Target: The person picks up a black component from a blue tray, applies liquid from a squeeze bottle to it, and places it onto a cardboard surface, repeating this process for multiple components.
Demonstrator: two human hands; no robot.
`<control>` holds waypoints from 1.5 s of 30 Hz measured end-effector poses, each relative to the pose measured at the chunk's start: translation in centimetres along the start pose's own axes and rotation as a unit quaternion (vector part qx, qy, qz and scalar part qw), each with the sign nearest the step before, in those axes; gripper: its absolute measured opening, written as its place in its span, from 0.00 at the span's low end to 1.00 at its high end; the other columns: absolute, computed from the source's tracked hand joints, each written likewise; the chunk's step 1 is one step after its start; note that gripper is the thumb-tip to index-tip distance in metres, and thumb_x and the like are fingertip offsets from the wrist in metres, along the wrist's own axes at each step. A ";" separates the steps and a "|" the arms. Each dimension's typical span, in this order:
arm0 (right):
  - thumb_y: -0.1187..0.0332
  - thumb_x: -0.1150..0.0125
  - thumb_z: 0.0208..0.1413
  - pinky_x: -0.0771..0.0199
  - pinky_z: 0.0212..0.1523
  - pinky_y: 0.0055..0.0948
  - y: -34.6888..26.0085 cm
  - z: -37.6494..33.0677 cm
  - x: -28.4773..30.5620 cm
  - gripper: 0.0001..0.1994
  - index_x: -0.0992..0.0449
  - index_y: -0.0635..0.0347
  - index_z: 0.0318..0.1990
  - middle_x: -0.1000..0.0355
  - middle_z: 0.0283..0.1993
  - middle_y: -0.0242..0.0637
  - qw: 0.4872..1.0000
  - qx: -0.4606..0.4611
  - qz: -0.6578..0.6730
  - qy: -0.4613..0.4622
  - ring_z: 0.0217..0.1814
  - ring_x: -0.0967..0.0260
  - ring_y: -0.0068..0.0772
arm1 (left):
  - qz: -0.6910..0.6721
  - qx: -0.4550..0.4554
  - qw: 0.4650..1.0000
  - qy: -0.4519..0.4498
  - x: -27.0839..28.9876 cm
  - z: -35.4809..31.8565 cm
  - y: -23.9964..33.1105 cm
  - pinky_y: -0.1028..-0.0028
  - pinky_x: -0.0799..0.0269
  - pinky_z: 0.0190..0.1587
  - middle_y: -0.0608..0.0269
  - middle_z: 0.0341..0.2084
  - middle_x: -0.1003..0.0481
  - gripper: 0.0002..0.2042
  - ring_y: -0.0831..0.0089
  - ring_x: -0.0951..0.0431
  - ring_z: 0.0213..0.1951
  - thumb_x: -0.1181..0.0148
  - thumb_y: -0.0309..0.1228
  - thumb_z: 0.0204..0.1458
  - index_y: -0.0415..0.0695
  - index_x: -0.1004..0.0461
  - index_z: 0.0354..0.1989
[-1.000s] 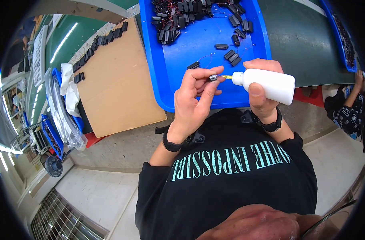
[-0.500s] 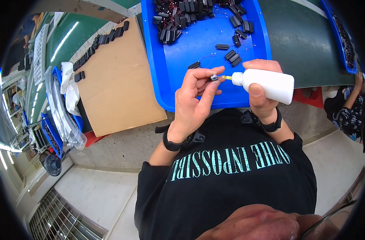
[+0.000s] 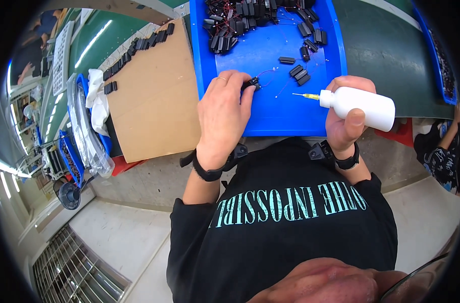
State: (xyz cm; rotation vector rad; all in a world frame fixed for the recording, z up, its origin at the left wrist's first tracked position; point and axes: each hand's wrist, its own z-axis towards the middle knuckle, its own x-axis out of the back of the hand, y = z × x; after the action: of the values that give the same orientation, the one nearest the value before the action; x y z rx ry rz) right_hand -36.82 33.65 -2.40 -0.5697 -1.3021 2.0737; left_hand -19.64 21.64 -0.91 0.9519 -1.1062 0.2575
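Observation:
My right hand [image 3: 345, 129] is wrapped around a white squeeze bottle [image 3: 366, 106], held tilted nearly flat above the near right of the blue tray [image 3: 270, 129]. Its thin needle tip [image 3: 306, 95] points left, apart from any part. My left hand [image 3: 222, 113] is over the tray's left wall, thumb and fingers closed on a small black block-shaped part [image 3: 253, 83] low over the tray floor. Fingers partly hide that part, so I cannot tell whether one or two pieces are there. Thin red and blue wires [image 3: 266, 76] trail beside it.
Many wired black parts [image 3: 242, 17] are heaped at the tray's far end, with several loose ones [image 3: 300, 74] nearer. On the left, a brown board [image 3: 154, 96] carries a row of similar parts [image 3: 134, 48]. Another person's arm [image 3: 451, 132] shows at the far right.
My left hand has moved left and away from the needle, down to the black part in the tray. The bottle has shifted right with my right hand. The view has shifted slightly.

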 end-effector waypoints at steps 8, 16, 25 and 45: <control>0.53 0.42 0.52 0.33 0.38 0.23 -0.5 0.1 0.2 0.21 0.28 0.66 0.40 0.32 0.42 0.41 0.995 -0.027 0.086 -0.046 0.37 0.33 0.27 | 0.053 -0.045 0.997 -0.024 -0.8 0.1 0.5 0.67 0.29 0.40 0.59 0.37 0.26 0.10 0.60 0.26 0.38 0.38 0.24 0.43 0.42 0.29 0.35; 0.44 0.49 0.52 0.37 0.36 0.23 -1.2 0.8 -0.9 0.29 0.31 0.67 0.42 0.34 0.35 0.39 0.999 -0.040 0.024 -0.025 0.34 0.37 0.26 | -0.063 0.000 0.998 -0.012 -0.5 0.4 -0.7 0.72 0.27 0.34 0.59 0.36 0.23 0.09 0.70 0.22 0.32 0.37 0.23 0.46 0.40 0.27 0.37; 0.46 0.49 0.53 0.36 0.38 0.23 1.0 -0.8 1.1 0.27 0.31 0.66 0.43 0.35 0.37 0.37 0.995 -0.049 0.091 -0.012 0.35 0.36 0.27 | -0.120 0.155 0.958 0.208 8.8 -0.6 -8.1 0.73 0.26 0.33 0.59 0.29 0.22 0.11 0.69 0.21 0.30 0.36 0.27 0.44 0.39 0.26 0.36; 0.46 0.46 0.51 0.39 0.39 0.26 0.6 -0.4 0.4 0.26 0.30 0.66 0.40 0.33 0.40 0.39 0.996 -0.069 0.043 -0.046 0.37 0.37 0.27 | 0.253 0.244 0.908 0.228 10.4 4.2 -22.8 0.59 0.28 0.40 0.51 0.32 0.23 0.20 0.52 0.23 0.36 0.34 0.32 0.42 0.40 0.33 0.42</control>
State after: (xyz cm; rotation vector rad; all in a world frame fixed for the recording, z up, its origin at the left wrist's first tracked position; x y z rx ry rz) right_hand -37.01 33.96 -3.17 -0.6059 -1.5081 2.1127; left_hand -3.58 2.07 -3.49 0.9539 -0.8416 1.1708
